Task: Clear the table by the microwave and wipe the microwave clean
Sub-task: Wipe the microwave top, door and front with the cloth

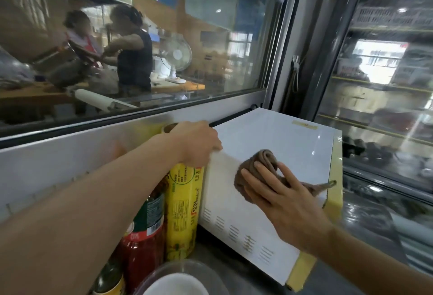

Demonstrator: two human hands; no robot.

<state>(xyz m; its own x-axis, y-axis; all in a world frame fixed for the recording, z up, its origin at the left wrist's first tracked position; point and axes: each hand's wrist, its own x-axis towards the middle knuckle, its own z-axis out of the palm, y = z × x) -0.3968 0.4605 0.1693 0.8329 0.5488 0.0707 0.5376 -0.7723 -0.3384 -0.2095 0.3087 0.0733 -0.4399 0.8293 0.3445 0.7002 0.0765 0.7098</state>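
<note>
A person leans over a white microwave (276, 144) that sits on a grey counter (225, 269) below a wide window (140, 44). The view looks down along both bare forearms.

The right hand (281, 198) lies flat on the top of the microwave near its front left edge, fingers spread and straight, pressing down on a bunched brown cloth (260, 165). A thin tail of the cloth trails out to the right, toward the pale yellow trim along the microwave's front.

The left hand (199, 142) reaches to the microwave's left side, by the back corner. Its fingers curl down over the top edge there, gripping the casing. Rows of vent slots run along the microwave's left wall.

Just beside that wall, between the microwave and the steel panel under the window, stands a tall yellow box (182, 210) with printed labels. Next to it is a red sauce bottle (143, 243), and closer still a darker bottle (110, 278) with a yellow label. At the bottom edge is a clear bowl (206, 276) with something white in it.

Through the glass, two people stand at a wooden worktop near a white fan (177, 60). To the right is a glass-fronted cabinet (386, 83), blurred by reflections.
</note>
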